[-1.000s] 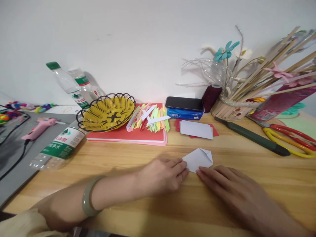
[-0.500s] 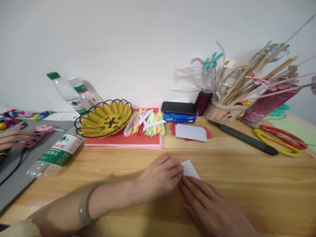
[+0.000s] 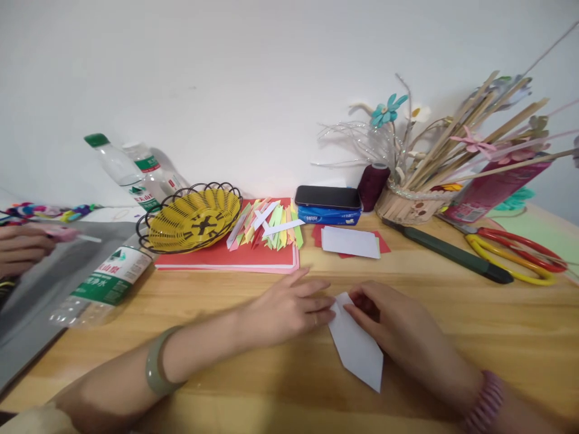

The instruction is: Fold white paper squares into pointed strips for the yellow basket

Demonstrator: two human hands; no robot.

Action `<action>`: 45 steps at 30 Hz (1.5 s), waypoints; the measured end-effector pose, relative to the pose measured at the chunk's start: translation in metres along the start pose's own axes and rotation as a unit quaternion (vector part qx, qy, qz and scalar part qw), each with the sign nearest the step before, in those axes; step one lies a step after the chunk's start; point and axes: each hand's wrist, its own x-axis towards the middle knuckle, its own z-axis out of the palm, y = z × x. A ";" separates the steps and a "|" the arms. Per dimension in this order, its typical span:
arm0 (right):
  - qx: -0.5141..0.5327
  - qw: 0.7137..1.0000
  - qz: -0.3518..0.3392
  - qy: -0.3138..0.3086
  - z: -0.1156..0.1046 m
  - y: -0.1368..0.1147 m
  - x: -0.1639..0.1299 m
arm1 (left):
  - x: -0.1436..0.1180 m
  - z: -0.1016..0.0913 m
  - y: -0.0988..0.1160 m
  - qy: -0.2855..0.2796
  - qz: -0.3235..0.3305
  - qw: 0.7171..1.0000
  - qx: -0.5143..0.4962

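The white paper (image 3: 355, 346) lies flat on the wooden bench (image 3: 452, 313), its point facing the person. The left hand (image 3: 289, 307) presses its top corner with flat fingers, its grip holding nothing. The right hand (image 3: 391, 319) pinches that same corner, its grip holding the paper.

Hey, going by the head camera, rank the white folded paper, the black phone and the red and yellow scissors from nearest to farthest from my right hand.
1. White folded paper: touching the right hand.
2. Black phone: behind, on the blue pack.
3. Red and yellow scissors: far right.
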 end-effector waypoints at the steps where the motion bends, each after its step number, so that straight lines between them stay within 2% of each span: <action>1: 0.009 1.000 0.005 -0.004 0.000 -0.001 0.001 | 0.000 0.000 -0.001 -0.002 0.003 1.000 -0.001; 4: 0.036 0.999 0.020 -0.020 0.000 0.000 0.003 | -0.001 0.001 -0.004 -0.003 0.013 1.000 0.003; 8: 0.011 1.000 0.000 -0.004 0.004 0.003 0.004 | -0.002 0.004 -0.007 -0.005 0.015 1.000 0.012; 13: -0.027 0.997 -0.068 0.027 0.011 0.002 -0.006 | -0.003 0.002 -0.008 -0.016 0.025 1.000 0.007; 20: -0.086 0.978 -0.186 0.030 0.011 0.007 -0.020 | -0.001 0.001 -0.007 -0.017 0.024 0.999 0.022; 24: -0.125 0.968 -0.215 0.039 0.007 0.004 -0.020 | -0.001 -0.001 -0.006 -0.019 0.020 0.999 0.021; 34: -0.134 0.963 -0.230 0.051 0.009 0.008 -0.018 | 0.001 -0.001 -0.005 -0.002 0.016 1.000 0.013; 45: -0.097 0.973 -0.209 0.029 0.011 0.006 -0.012 | 0.009 0.007 0.018 0.068 -0.063 0.995 0.034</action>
